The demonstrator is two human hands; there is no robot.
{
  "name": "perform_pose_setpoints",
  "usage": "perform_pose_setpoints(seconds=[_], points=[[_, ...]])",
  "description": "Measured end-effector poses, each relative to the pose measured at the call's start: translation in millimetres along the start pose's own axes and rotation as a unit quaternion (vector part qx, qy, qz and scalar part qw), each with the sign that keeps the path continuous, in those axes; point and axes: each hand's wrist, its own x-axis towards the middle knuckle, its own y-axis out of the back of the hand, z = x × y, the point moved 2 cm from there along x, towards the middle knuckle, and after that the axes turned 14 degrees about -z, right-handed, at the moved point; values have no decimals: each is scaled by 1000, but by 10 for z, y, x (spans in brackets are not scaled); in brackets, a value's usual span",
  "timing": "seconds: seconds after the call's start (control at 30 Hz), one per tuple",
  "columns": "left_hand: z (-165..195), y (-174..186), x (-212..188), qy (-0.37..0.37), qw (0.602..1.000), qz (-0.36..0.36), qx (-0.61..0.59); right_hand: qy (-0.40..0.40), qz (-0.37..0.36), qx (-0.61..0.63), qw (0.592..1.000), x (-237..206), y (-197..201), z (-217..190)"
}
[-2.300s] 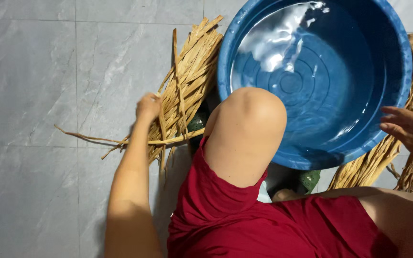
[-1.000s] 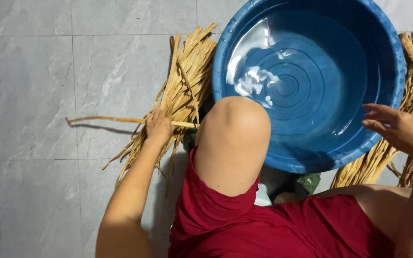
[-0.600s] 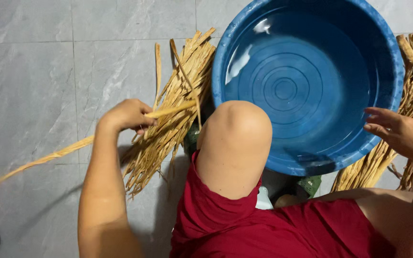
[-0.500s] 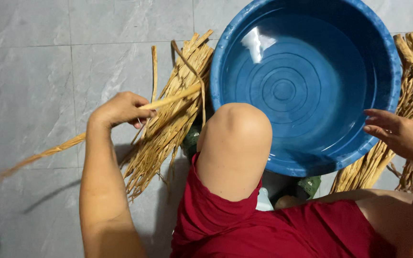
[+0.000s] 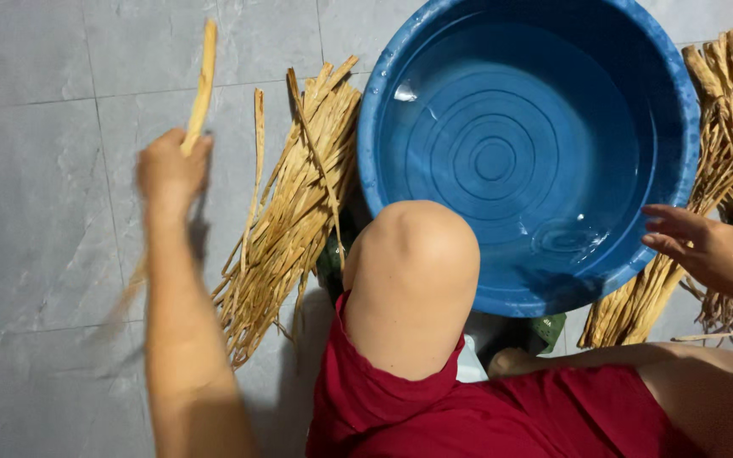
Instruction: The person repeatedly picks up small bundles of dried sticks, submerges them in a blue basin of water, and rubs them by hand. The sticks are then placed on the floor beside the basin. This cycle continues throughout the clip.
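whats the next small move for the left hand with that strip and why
Probably swing the strip rightward over the blue basin and lower it into the water. The left hand grips one dried strip, raised clear of the bundle on the floor; the basin holds water, and the right hand waits open at its rim.

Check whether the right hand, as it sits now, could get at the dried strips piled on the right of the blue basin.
Probably yes. The right hand is open and empty, hovering at the blue basin rim, with the right pile of dried strips directly beside and beneath it; nothing lies between them.
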Motion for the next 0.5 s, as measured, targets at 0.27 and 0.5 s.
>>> perform_pose_setpoints(seconds=[0.27,0.5], points=[[734,-1656,521,121,935,-273,-189,-39,-42,46,997,-13,160,-270],[708,-1963,387,227,898,-331,-184,-26,-44,38,998,-49,291,-403]])
